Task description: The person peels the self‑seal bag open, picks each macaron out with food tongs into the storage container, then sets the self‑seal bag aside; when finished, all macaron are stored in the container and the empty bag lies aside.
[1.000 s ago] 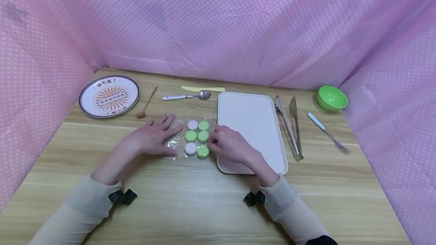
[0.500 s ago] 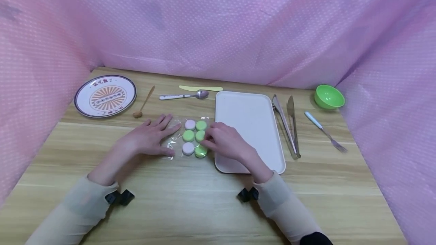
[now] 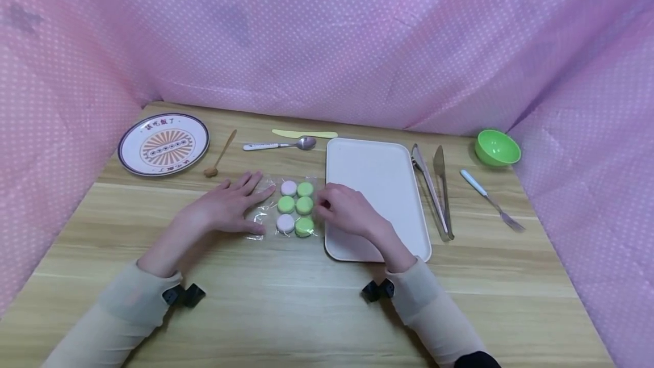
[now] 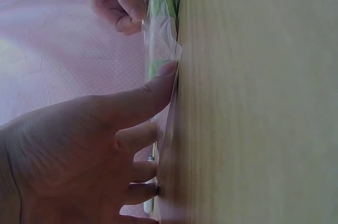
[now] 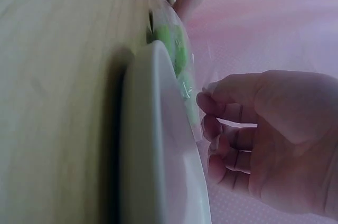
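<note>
A clear plastic bag (image 3: 261, 217) lies flat on the table, holding two columns of round macarons, green (image 3: 286, 204) and pale lilac (image 3: 285, 223). My left hand (image 3: 222, 209) presses the bag's left end with fingers spread, its thumb along the near corner. At the right end, my right hand (image 3: 349, 212) has thumb and forefinger brought together and pinches the film of the bag (image 5: 187, 84). The other fingers of that hand (image 5: 285, 134) curl loosely. Its wrist passes over the white tray (image 3: 378, 175), just right of the bag.
Behind the bag lie a spoon (image 3: 305, 143) and a yellow knife (image 3: 306, 134). Left are a wooden honey dipper (image 3: 210, 172) and a patterned plate (image 3: 191, 124). Tongs (image 3: 431, 192), a fork (image 3: 493, 203) and a green bowl (image 3: 498, 155) stand right. Pink dotted cloth (image 3: 327, 44) surrounds the table.
My right hand moved left over the right-hand macarons, then drew back right and slightly up to the bag's edge. My left hand stays pressed on the bag. The head view shifted slightly and returned.
</note>
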Demonstrator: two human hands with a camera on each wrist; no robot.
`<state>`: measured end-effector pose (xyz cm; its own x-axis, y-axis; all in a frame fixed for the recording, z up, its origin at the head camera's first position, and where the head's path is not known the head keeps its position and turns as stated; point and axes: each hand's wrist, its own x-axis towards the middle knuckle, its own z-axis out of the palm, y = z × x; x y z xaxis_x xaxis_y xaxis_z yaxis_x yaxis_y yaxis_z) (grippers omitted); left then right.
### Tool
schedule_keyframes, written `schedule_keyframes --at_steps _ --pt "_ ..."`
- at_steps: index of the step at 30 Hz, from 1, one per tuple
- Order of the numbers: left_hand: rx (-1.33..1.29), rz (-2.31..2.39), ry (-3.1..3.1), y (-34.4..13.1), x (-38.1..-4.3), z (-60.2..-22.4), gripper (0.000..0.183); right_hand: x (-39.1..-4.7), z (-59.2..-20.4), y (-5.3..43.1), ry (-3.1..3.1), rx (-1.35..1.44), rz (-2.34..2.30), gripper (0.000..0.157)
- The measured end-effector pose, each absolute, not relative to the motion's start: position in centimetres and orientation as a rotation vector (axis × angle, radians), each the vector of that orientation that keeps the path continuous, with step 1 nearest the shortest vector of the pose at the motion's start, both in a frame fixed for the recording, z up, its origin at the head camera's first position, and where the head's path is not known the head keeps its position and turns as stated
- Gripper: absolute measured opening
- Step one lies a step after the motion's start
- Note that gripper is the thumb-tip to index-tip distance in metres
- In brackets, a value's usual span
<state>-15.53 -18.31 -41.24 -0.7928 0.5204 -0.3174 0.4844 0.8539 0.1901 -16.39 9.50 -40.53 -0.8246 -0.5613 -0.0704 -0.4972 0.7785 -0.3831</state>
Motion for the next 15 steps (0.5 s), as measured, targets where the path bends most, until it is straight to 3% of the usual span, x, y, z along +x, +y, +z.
schedule_keyframes --at_steps 15 --pt "0.739 0.138 2.664 -18.4 -15.8 -41.6 0.089 -17.2 -40.8 8.4 2.831 -0.848 -0.469 0.014"
